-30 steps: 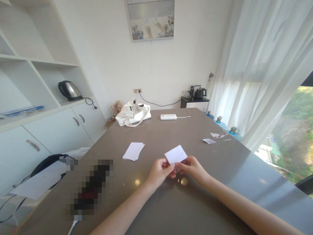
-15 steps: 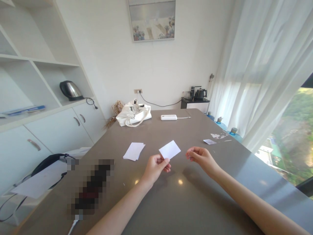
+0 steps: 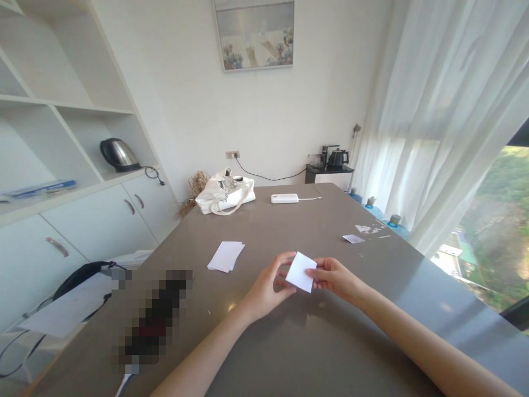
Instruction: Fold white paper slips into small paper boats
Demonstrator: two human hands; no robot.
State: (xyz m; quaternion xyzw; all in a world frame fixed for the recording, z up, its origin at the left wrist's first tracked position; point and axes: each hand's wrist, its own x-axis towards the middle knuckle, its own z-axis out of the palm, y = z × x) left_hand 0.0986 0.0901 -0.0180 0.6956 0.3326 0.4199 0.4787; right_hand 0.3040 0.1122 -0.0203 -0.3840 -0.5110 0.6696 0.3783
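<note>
My right hand [image 3: 333, 277] pinches a small square white piece of paper [image 3: 299, 270] by its right side, with the thumb on the face turned towards me. My left hand [image 3: 275, 281] curves round the paper's left side, its fingertips at the upper corner and its thumb at the lower edge. Both hands hold the paper above the brown tabletop [image 3: 256, 342]. To the left lies a small stack of white paper sheets [image 3: 226, 256]. Another small piece of paper [image 3: 353, 239] rests on the table at the right.
A white handbag [image 3: 226, 193] and a white power bank [image 3: 284, 198] with a short cable are at the far end. White scraps [image 3: 369, 228] lie near the right edge. A pixelated dark object [image 3: 155, 320] with a cable sits at the left. Water bottles [image 3: 394, 223] stand beyond the table.
The paper has passed from the left hand's pinch to the right hand's and has turned, shifting a little right and down. My left hand has opened wider around its edge.
</note>
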